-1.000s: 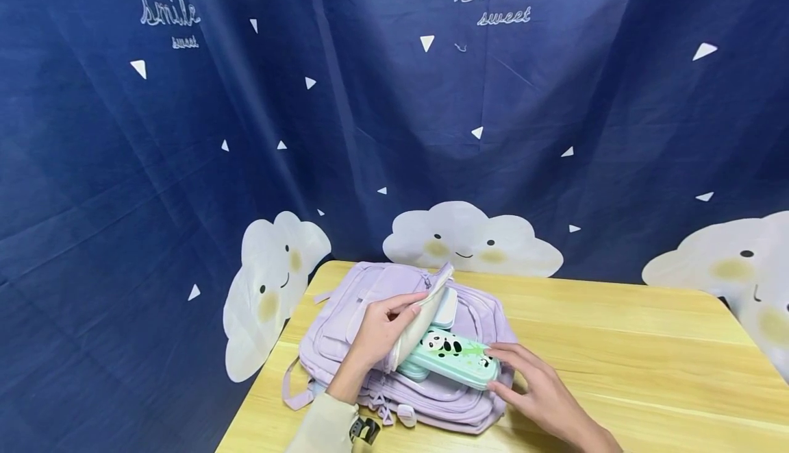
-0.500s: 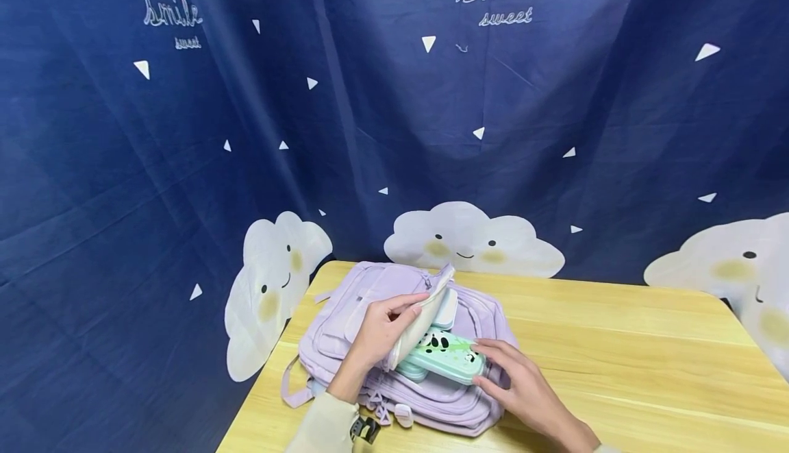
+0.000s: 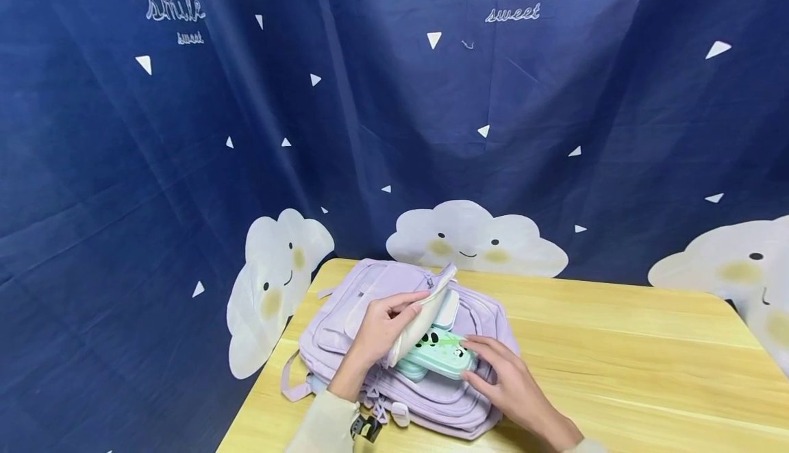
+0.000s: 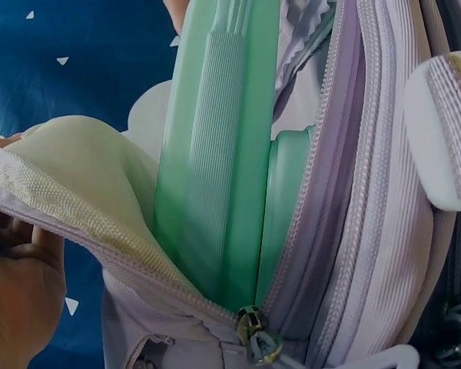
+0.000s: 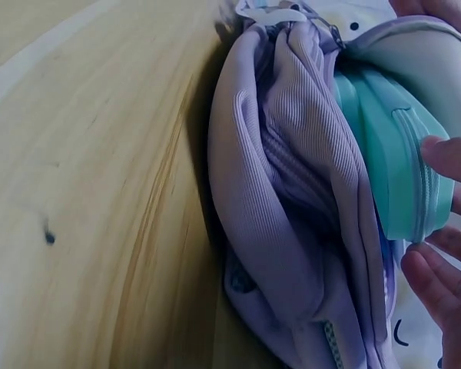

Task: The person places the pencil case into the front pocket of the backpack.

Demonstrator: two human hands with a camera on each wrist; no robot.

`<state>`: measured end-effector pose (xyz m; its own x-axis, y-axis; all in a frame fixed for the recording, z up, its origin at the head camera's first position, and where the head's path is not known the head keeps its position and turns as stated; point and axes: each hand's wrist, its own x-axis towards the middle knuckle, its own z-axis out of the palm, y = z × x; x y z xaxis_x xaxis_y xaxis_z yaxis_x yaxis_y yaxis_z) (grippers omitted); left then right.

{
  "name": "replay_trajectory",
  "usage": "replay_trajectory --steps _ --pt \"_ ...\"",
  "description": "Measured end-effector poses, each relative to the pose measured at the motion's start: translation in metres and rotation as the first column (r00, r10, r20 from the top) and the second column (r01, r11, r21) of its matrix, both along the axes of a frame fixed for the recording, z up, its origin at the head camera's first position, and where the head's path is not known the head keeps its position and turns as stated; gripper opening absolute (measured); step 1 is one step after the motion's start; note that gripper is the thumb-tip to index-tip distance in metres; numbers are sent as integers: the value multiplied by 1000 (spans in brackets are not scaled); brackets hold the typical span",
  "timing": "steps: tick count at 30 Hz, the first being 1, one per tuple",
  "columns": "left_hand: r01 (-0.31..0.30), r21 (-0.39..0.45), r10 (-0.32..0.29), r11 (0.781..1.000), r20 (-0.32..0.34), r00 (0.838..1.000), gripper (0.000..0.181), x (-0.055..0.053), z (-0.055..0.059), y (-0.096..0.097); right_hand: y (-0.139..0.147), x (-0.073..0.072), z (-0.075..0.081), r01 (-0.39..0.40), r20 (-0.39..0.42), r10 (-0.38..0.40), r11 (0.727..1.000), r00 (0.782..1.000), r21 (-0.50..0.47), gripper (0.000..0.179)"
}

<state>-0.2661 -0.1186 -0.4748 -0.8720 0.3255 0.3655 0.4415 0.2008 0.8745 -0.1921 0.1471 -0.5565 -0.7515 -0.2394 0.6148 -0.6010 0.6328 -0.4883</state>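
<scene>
A lilac backpack (image 3: pixel 385 278) lies on the table with its front pocket unzipped. My left hand (image 3: pixel 381 329) pinches the edge of the pocket flap (image 3: pixel 411 333) and holds it up, its pale lining showing. A mint-green pencil case (image 3: pixel 440 357) with a panda print sits partly in the pocket, its left end hidden behind the flap. My right hand (image 3: pixel 511 384) grips its outer end, thumb and fingertips on the sides, as the right wrist view also shows. Beside it in the pocket is another mint-green case (image 4: pixel 288 192). A white-topped item (image 3: pixel 446 310) lies behind them.
The wooden table (image 3: pixel 629 357) extends to the right of the backpack. Zipper pulls and a white tag (image 3: pixel 401 414) hang at its near side, and a strap (image 3: pixel 296 391) lies at the left. A dark blue curtain (image 3: pixel 394 110) with clouds stands behind the table.
My right hand has moved left, sliding the pencil case deeper into the pocket under the flap. My left hand keeps its hold on the flap. The view has shifted slightly.
</scene>
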Motion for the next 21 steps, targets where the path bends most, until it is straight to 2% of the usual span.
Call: replay_trajectory --steps 10,21 --pt "-2 7 2 1000 17 1000 29 0 1 4 -12 -5 -1 29 22 -30 999 999 24 52" --pt "7 21 -7 1000 16 1000 28 -1 0 5 -27 -12 -1 11 36 -12 1000 999 23 52"
